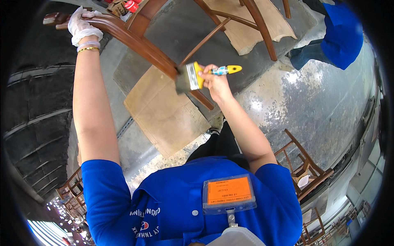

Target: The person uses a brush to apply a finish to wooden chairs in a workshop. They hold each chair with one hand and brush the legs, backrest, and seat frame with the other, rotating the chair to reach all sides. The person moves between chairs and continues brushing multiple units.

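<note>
A brown wooden chair [141, 47] lies tipped in front of me, its long curved back post running from the upper left down toward the middle. Gloved in thin white plastic, my left hand [82, 25] is wrapped round the top end of that post. My right hand [214, 82] is bare and grips a wide paintbrush [198, 76] by its yellow handle. The brush's dark bristles, slightly blurred, touch or lie right against the lower part of the post. Part of the post is hidden behind the bristles.
Flattened brown cardboard [158, 110] covers the floor below the chair, with another sheet [250, 35] farther off. At the upper right stands a person in blue [340, 37]. More wooden chairs [305, 166] are at the lower right. A red-topped container [131, 5] sits beyond the post.
</note>
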### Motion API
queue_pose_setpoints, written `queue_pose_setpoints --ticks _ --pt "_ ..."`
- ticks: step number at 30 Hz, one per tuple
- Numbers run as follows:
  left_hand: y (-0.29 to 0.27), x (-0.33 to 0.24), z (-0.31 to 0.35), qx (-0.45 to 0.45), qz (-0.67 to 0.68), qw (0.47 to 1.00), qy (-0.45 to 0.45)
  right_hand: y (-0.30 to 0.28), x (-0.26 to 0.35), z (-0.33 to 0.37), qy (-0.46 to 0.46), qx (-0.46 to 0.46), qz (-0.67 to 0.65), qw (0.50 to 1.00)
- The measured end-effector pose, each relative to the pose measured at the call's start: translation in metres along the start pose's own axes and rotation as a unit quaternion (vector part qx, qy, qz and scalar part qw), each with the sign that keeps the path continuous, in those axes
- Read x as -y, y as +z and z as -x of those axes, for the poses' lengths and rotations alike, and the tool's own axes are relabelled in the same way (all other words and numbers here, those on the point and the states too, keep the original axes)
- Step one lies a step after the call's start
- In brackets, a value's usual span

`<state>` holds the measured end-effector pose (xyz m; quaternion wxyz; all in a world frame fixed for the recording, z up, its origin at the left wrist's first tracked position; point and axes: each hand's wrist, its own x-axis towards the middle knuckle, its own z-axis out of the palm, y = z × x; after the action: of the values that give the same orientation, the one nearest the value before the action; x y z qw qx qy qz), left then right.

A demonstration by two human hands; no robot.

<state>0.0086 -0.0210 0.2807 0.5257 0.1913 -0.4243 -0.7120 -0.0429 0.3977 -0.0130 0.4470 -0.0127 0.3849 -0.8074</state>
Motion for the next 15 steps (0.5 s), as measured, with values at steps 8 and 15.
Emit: queue_pose_setpoints --ticks 8,15 --pt "0.004 0.006 -0.010 0.022 0.000 1.000 0.002 -0.126 -0.070 0.054 0.063 -0.352 0.143 0.923" --pt "0.018 0.013 0.005 0.024 -0.006 1.000 0.011 -0.064 -0.009 0.000 -0.061 -0.097 0.060 0.992"
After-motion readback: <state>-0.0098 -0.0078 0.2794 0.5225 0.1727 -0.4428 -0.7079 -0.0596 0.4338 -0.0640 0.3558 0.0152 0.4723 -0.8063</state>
